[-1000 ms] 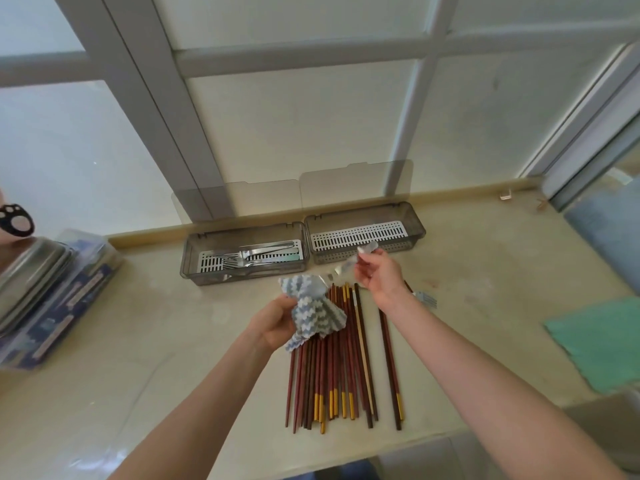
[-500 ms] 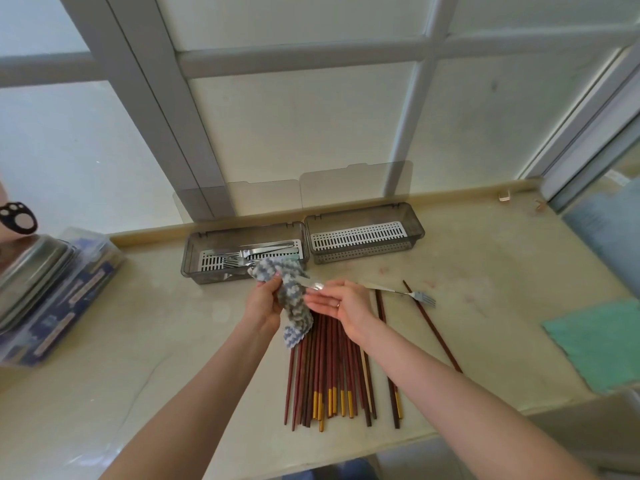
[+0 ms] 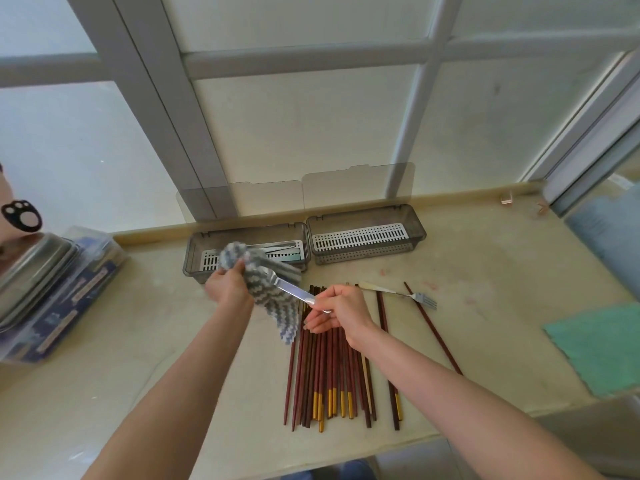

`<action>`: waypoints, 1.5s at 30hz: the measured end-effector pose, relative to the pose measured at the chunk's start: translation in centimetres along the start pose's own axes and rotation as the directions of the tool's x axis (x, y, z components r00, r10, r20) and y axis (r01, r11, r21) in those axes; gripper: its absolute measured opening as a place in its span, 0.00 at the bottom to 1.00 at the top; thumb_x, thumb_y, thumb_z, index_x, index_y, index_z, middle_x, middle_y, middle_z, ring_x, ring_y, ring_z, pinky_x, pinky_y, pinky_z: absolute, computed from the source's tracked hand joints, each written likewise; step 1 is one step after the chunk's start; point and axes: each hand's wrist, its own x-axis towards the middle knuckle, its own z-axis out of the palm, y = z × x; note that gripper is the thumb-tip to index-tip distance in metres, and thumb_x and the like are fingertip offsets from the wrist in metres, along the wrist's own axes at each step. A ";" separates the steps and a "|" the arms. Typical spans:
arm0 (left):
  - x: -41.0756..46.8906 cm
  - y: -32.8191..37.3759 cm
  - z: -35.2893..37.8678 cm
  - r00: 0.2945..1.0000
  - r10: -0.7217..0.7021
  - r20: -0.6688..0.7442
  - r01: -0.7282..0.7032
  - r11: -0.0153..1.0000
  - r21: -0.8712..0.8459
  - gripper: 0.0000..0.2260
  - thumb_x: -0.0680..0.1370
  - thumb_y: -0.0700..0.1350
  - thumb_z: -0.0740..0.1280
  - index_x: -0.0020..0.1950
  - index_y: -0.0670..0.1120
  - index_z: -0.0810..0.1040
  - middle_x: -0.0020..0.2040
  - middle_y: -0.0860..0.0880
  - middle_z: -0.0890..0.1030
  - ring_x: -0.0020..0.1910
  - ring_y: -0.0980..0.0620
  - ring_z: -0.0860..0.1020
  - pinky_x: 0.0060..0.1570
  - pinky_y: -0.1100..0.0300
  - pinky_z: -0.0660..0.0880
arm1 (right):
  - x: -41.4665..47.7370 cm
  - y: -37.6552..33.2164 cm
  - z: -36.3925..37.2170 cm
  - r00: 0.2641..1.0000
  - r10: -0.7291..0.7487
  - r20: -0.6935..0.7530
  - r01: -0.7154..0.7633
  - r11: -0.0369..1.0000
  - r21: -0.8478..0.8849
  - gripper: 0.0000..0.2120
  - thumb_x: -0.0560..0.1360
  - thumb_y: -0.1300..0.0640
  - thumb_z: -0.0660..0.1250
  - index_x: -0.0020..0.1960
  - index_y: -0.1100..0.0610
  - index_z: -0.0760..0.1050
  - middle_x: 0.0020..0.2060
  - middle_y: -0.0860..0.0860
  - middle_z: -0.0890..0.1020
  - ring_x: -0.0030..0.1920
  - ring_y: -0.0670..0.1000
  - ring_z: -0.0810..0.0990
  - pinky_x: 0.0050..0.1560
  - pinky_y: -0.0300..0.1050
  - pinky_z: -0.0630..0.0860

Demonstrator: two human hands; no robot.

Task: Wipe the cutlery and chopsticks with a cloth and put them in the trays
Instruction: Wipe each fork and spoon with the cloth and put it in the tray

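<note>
Nearest the camera, a bundle of dark red chopsticks [image 3: 332,372], several with yellow bands at their near ends, lay lengthwise on the pale counter [image 3: 138,341], reaching almost to its front edge. One more chopstick [image 3: 434,336] lay apart to the right, angled away from the bundle. Above the far ends of the bundle, the right hand [image 3: 341,311] pinched the near end of a silver piece of cutlery [image 3: 294,293] between thumb and curled fingers, holding it clear of the counter. The far end of that piece was buried in a grey-and-white zigzag cloth [image 3: 273,296], so its type could not be determined. The left hand [image 3: 230,289] was clenched round the cloth, gripping it about the cutlery, with a loose tail of cloth hanging down beside the chopsticks. A fork [image 3: 401,294] lay on the counter just beyond the right hand, tines to the right, crossing the lone chopstick. A green cloth [image 3: 599,348] lay flat at the right edge. Further back, two smoke-grey trays stood side by side against the sill: the left tray [image 3: 194,252] held several metal pieces on a white slotted insert, partly hidden by the cloth; the right tray [image 3: 415,223] showed its white slotted insert. Clear lids [image 3: 356,185] stood upright behind them, against the window frame [image 3: 166,109].
</note>
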 end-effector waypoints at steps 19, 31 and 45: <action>-1.2 -0.8 0.5 0.886 -0.146 0.441 0.170 0.985 -0.015 0.14 0.74 0.48 0.69 0.52 0.39 0.76 0.49 0.40 0.81 0.46 0.42 0.80 0.45 0.50 0.77 | 1.7 0.9 1.0 0.936 -0.056 0.347 -0.002 0.987 0.164 0.16 0.76 0.66 0.65 0.62 0.66 0.72 0.48 0.61 0.83 0.42 0.55 0.83 0.46 0.47 0.81; -2.0 -1.1 1.0 0.871 -0.055 0.488 0.105 0.991 -0.077 0.10 0.75 0.45 0.68 0.48 0.38 0.77 0.46 0.41 0.81 0.40 0.46 0.82 0.42 0.53 0.80 | 3.1 0.7 2.0 0.984 -0.153 0.086 0.142 0.982 0.121 0.10 0.71 0.70 0.69 0.50 0.64 0.73 0.41 0.60 0.82 0.35 0.55 0.83 0.39 0.49 0.82; -4.1 -3.1 0.5 0.785 -0.016 0.619 -0.042 0.996 0.079 0.11 0.77 0.43 0.65 0.53 0.37 0.77 0.45 0.42 0.82 0.39 0.50 0.82 0.35 0.62 0.79 | 5.8 1.1 2.4 0.941 -0.322 -0.105 0.281 0.916 -0.286 0.14 0.71 0.65 0.71 0.53 0.52 0.79 0.48 0.51 0.83 0.52 0.52 0.81 0.51 0.56 0.80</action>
